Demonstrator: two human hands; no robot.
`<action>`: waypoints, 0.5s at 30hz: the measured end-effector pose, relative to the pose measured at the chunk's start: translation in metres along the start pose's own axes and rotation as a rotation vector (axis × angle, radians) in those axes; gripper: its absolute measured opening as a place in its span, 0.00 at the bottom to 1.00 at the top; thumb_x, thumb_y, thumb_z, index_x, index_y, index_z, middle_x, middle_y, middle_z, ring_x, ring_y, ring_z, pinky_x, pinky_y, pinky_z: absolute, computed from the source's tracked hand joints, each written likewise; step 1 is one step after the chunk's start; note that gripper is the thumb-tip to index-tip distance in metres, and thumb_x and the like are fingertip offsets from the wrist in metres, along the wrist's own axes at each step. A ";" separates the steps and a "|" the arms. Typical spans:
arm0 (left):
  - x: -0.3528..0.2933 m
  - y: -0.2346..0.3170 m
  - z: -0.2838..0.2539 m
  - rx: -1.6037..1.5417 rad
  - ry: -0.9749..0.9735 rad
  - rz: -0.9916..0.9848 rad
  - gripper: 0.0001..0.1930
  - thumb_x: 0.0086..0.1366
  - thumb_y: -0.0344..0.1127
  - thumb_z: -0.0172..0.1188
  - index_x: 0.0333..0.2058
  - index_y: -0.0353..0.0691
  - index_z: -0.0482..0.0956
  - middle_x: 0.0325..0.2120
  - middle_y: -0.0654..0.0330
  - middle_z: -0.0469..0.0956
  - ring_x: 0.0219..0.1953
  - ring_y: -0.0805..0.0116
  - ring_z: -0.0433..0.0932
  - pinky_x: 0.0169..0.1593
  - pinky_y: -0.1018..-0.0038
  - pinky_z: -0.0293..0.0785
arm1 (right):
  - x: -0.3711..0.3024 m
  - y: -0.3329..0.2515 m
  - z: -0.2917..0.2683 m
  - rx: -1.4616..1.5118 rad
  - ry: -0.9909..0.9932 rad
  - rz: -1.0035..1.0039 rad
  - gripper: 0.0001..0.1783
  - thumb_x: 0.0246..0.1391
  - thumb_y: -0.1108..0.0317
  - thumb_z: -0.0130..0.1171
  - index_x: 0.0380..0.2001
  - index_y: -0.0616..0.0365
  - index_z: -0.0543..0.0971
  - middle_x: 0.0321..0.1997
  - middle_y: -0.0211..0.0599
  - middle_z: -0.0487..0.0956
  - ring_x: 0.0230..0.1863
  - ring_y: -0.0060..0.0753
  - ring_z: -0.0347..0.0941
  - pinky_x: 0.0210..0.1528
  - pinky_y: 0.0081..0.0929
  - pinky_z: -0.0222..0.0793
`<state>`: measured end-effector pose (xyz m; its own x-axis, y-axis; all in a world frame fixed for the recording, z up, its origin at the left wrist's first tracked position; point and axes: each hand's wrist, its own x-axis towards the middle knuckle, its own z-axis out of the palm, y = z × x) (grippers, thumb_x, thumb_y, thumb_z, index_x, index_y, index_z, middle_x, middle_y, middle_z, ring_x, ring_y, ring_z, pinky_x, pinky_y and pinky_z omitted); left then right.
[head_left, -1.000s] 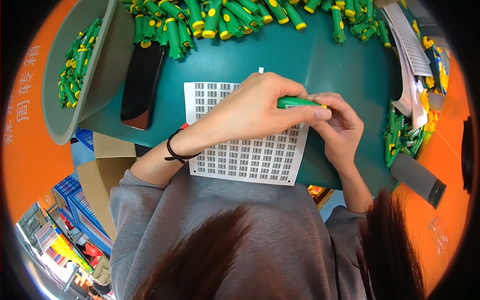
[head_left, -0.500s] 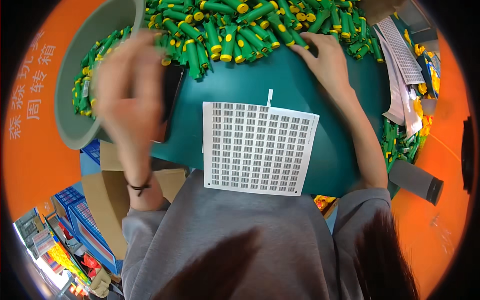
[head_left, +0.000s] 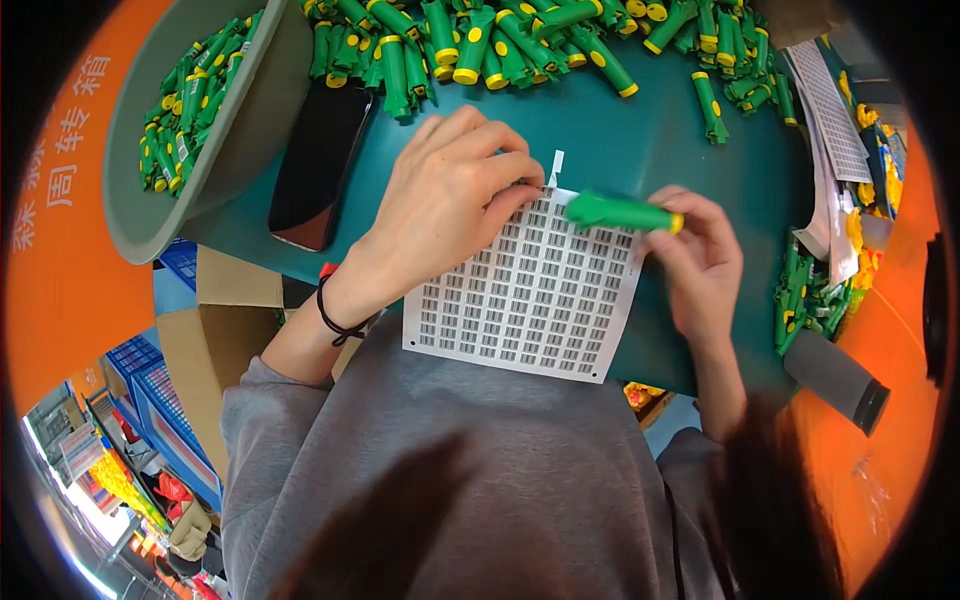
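A white sticker sheet (head_left: 510,300) with rows of small printed labels lies over the near edge of the green table, its lower part close to my shirt. My left hand (head_left: 450,185) is closed over its upper left part, thumb and fingertips pinched at the top edge. Whether a single label is between them is hidden. In my right hand (head_left: 700,250), a green plastic tube (head_left: 620,212) with a yellow end is gripped by that end, above the sheet's upper right corner. The tube is slightly blurred. A narrow white paper strip (head_left: 556,168) stands up from the sheet's top edge.
Many similar green tubes (head_left: 470,45) are heaped along the far side, with one loose tube (head_left: 710,108) at right. A grey-green basin (head_left: 130,230) holding more tubes stands left, beside a black phone (head_left: 322,165). A grey cylinder (head_left: 835,380) and paper sheets (head_left: 830,130) are at right.
My right hand has come back from the heap toward me with a green tube. My left hand has moved right from beside the basin to the sheet's top edge.
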<state>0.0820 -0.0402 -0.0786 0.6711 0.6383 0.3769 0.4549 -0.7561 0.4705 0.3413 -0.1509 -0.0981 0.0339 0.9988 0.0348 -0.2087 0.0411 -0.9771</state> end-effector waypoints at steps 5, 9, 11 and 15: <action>0.001 -0.001 0.003 -0.077 -0.008 -0.026 0.04 0.55 0.31 0.70 0.30 0.44 0.84 0.32 0.68 0.80 0.40 0.65 0.76 0.45 0.67 0.69 | -0.012 0.019 0.018 -0.087 -0.071 0.093 0.21 0.55 0.87 0.61 0.51 0.66 0.74 0.55 0.42 0.73 0.54 0.32 0.74 0.54 0.28 0.76; 0.003 -0.001 0.001 -0.113 0.004 -0.032 0.04 0.56 0.31 0.70 0.30 0.43 0.84 0.32 0.67 0.80 0.39 0.64 0.76 0.44 0.66 0.70 | -0.010 0.022 0.021 0.011 -0.049 0.112 0.19 0.56 0.86 0.61 0.52 0.68 0.74 0.56 0.44 0.75 0.57 0.33 0.74 0.61 0.30 0.71; 0.004 0.003 -0.006 -0.121 -0.027 -0.054 0.06 0.57 0.28 0.70 0.34 0.39 0.84 0.35 0.61 0.82 0.39 0.63 0.77 0.45 0.71 0.72 | -0.009 0.021 0.022 0.037 -0.033 0.161 0.19 0.56 0.85 0.62 0.52 0.68 0.74 0.56 0.45 0.76 0.58 0.33 0.74 0.63 0.30 0.70; 0.010 0.015 -0.012 -0.217 0.018 -0.104 0.05 0.58 0.27 0.69 0.34 0.37 0.84 0.36 0.59 0.82 0.41 0.63 0.77 0.46 0.71 0.71 | -0.010 0.023 0.020 0.010 -0.006 0.144 0.20 0.56 0.85 0.62 0.52 0.68 0.75 0.55 0.45 0.77 0.57 0.34 0.75 0.61 0.30 0.72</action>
<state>0.0886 -0.0439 -0.0587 0.6160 0.7152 0.3303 0.3833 -0.6384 0.6675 0.3161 -0.1595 -0.1169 -0.0033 0.9945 -0.1045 -0.2211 -0.1027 -0.9698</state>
